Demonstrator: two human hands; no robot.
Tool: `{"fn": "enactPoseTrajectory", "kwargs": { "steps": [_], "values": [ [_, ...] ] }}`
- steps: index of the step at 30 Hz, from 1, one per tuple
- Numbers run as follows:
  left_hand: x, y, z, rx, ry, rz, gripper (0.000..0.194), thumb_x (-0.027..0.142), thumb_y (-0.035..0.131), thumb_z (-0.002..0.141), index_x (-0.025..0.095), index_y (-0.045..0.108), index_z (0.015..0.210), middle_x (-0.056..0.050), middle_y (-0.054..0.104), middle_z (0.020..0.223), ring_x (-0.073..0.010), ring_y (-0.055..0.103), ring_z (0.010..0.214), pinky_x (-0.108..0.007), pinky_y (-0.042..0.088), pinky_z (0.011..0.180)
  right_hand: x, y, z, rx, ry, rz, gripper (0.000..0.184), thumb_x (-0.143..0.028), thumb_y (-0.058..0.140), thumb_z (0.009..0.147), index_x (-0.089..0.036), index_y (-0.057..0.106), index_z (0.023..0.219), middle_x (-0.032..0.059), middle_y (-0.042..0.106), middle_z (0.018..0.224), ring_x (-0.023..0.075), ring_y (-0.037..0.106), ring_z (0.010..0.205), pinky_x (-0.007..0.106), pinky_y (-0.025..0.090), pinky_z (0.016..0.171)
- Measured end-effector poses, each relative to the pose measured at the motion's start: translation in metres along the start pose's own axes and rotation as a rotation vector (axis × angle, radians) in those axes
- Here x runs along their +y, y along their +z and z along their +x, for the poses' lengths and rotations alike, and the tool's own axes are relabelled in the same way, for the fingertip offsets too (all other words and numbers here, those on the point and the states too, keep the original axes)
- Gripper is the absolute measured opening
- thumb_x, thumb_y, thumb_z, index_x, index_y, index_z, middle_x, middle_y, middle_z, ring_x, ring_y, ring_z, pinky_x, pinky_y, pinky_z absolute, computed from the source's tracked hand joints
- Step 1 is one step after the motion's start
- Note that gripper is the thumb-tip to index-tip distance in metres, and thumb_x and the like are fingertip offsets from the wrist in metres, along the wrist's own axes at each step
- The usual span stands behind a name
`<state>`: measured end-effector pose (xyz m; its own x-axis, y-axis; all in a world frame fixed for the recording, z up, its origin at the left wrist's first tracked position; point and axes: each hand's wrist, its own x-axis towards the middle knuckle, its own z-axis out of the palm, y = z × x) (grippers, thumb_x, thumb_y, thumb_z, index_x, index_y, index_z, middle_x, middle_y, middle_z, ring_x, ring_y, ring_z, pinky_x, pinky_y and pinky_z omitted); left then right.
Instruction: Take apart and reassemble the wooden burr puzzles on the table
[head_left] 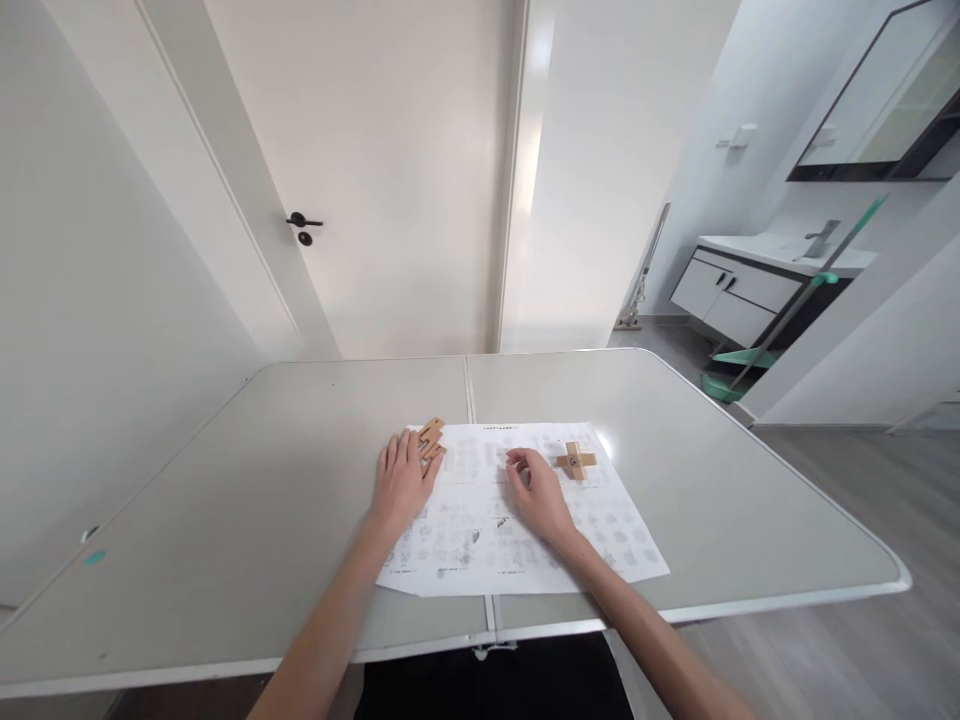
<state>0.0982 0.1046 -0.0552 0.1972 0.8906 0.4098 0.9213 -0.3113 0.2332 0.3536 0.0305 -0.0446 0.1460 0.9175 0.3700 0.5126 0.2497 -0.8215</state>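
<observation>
A printed paper sheet with rows of small grey diagrams lies across the table seam. My left hand lies palm down at its upper left, fingers stretched out beside several flat, notched wooden puzzle pieces. Its thumb and index finger touch them, and the hand hides part of the pieces. My right hand rests on the sheet, fingers loosely bent and a little apart from the thumb; nothing shows between them. Just to its right sits a cross-shaped assembly of wooden puzzle pieces, apart from the hand.
The grey folding table has a pale metal rim. A white door with a black handle stands beyond it. Through an opening at right are a sink cabinet, a mop and a green dustpan.
</observation>
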Motion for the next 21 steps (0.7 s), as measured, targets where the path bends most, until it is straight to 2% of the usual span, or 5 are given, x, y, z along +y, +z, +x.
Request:
{"fn": "enactPoseTrajectory", "kwargs": {
  "steps": [4,7,10,14,21],
  "values": [
    [0.000,0.001,-0.002,0.022,0.044,-0.016,0.067,0.062,0.039,0.102,0.023,0.037,0.156,-0.018,0.044,0.160,-0.0423,0.033,0.150,-0.064,0.027,0.118,-0.005,-0.006,0.001,0.083,0.147,0.149,0.030,-0.041,0.052,0.099,-0.021,0.057,0.121,0.0085,0.073,0.099,0.0227,0.068,0.079,0.035,0.055,0.068],
    [0.001,0.000,-0.003,0.008,0.038,-0.016,0.069,0.064,0.037,0.101,0.021,0.039,0.155,-0.019,0.042,0.161,-0.0437,0.031,0.151,-0.064,0.026,0.119,-0.006,-0.011,0.001,0.147,0.200,0.247,0.038,-0.039,0.053,0.098,-0.020,0.046,0.132,0.0049,0.074,0.090,0.0209,0.068,0.072,0.036,0.056,0.071],
    [0.002,0.000,-0.002,0.005,0.019,-0.012,0.068,0.064,0.035,0.101,0.022,0.040,0.155,-0.018,0.043,0.161,-0.0446,0.030,0.151,-0.065,0.026,0.118,-0.003,-0.015,0.002,0.205,0.253,0.337,0.048,-0.039,0.053,0.098,-0.021,0.037,0.139,0.0034,0.074,0.086,0.0207,0.070,0.069,0.032,0.055,0.061],
    [0.000,-0.002,-0.001,0.011,-0.010,0.007,0.068,0.066,0.036,0.101,0.023,0.043,0.153,-0.017,0.045,0.160,-0.0457,0.028,0.152,-0.066,0.024,0.119,0.001,-0.016,0.002,0.216,0.340,0.455,0.063,-0.043,0.055,0.095,-0.021,0.027,0.147,0.0045,0.075,0.089,0.0244,0.075,0.070,0.027,0.050,0.043],
    [0.000,-0.010,-0.001,0.061,-0.030,0.118,0.067,0.062,0.038,0.101,0.017,0.047,0.150,-0.020,0.050,0.154,-0.0462,0.032,0.150,-0.064,0.025,0.120,-0.001,-0.017,0.002,0.238,0.433,0.582,0.068,-0.045,0.060,0.092,-0.028,0.022,0.147,0.0050,0.072,0.096,0.0271,0.078,0.069,0.026,0.051,0.035]
  ]
}}
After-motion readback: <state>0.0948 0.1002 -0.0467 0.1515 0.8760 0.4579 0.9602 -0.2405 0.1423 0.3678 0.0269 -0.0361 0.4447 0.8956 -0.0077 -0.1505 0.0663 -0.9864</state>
